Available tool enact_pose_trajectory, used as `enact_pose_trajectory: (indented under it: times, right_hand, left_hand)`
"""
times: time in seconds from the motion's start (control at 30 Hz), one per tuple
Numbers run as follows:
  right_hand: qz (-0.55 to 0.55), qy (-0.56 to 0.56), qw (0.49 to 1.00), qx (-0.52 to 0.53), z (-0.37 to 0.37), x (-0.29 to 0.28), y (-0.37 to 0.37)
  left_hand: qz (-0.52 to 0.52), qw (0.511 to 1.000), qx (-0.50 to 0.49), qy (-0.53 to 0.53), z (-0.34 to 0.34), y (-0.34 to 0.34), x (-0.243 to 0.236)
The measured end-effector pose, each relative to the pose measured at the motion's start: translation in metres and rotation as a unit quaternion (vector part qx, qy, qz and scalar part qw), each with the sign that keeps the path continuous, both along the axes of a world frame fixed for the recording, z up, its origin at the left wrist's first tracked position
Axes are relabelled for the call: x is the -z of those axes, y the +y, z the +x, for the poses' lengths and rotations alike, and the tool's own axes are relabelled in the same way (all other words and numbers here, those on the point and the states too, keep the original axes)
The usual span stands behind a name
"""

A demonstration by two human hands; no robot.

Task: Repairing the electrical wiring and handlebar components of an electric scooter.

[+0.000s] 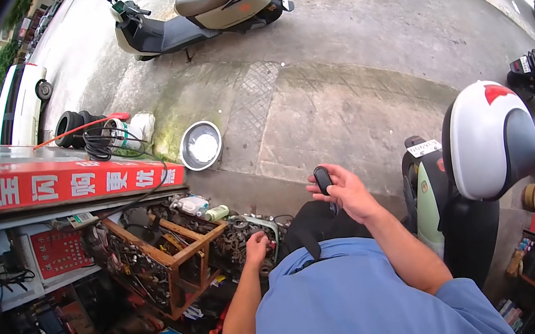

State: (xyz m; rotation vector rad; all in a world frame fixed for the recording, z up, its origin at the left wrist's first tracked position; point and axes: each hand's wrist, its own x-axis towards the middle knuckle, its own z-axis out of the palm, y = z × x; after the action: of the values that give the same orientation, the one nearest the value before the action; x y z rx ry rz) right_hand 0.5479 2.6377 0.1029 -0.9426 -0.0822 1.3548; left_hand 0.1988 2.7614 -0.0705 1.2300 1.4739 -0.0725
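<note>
In front of my body, my right hand (348,195) is raised with its fingers closed round a small black oval fob (322,178). The fob's smooth face shows, with its lower part partly behind the thumb. Lower and to the left, my left hand (257,247) has curled fingers beside a heap of metal parts (240,237). Whether anything is in those fingers is hidden. A pale green curved frame piece (275,238) lies just right of that hand.
A wooden frame (170,268) full of tools stands at left. Beyond it are a metal basin (201,146) and tyres (69,124). A beige scooter (210,13) is parked ahead. Close on my right stands another scooter with a white top box (484,134).
</note>
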Motion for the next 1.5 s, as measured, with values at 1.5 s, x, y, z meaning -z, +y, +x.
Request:
enact_pose_trajectory:
  times: [1.5]
  right_hand:
    - [0.002,-0.007,0.973,-0.23,0.373,0.098,0.681]
  left_hand:
    - [-0.095,0.938,-0.333,-0.003,0.34,0.406,0.121]
